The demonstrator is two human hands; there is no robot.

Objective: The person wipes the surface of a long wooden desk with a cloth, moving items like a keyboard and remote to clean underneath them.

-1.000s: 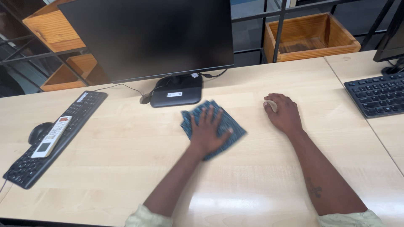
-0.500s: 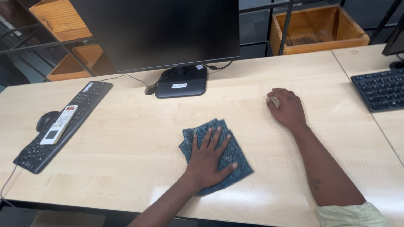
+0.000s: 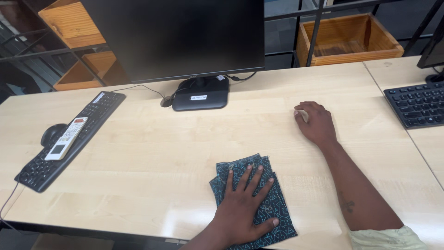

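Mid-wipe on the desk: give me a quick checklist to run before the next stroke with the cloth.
1. Left hand flat on the cloth, fingers spread: ok.
2. Cloth lying flat, folded, wholly on the desk: ok.
3. Right hand resting on the desk, apart from the cloth: ok.
4. Remote lying on the keyboard, far left of the cloth: ok.
5. Monitor base well behind the cloth: ok.
6. Whether the right hand holds something: cannot tell.

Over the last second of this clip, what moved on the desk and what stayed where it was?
The left hand, flat on the blue cloth, slid it from near the monitor base back toward the desk's near edge. Nothing was picked up or let go. The right hand stayed closed and resting on the desk; the keyboard, the remote on it and the mouse kept their places.
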